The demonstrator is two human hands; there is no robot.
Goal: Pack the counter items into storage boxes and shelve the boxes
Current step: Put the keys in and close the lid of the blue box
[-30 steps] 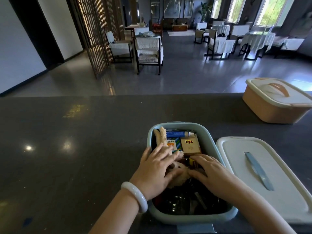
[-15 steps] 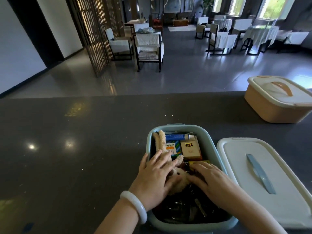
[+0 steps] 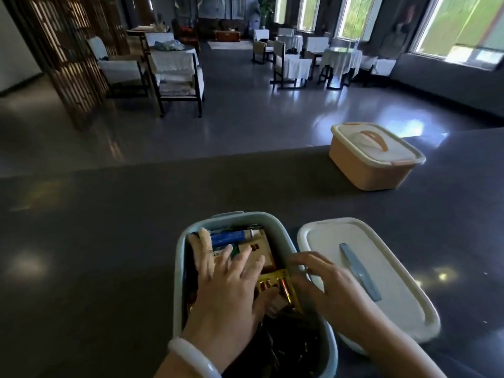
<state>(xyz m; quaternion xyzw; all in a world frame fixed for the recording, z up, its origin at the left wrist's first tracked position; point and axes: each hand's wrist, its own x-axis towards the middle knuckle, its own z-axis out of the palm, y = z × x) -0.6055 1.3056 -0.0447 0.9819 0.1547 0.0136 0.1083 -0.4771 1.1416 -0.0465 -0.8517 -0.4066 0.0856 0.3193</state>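
A pale blue storage box (image 3: 180, 257) stands open on the dark counter (image 3: 109, 241) in front of me. Inside lie a blue tube (image 3: 227, 236), a beige plush toy (image 3: 203, 248), small cartons (image 3: 260, 248), a gold battery pack (image 3: 278, 286) and dark items near me. My left hand (image 3: 229, 293) lies flat with spread fingers over the contents. My right hand (image 3: 324, 279) hovers over the box's right rim, fingers loosely curved, holding nothing. The box's white lid (image 3: 387, 271) with a blue handle lies flat just to the right.
A closed orange storage box (image 3: 373, 156) with a white lid sits at the counter's far right edge. Beyond the counter is a dining room with chairs and clothed tables.
The view has swung left and up. My right hand has lifted out of the box toward its right rim, uncovering the battery pack. My left hand stays spread on the contents.
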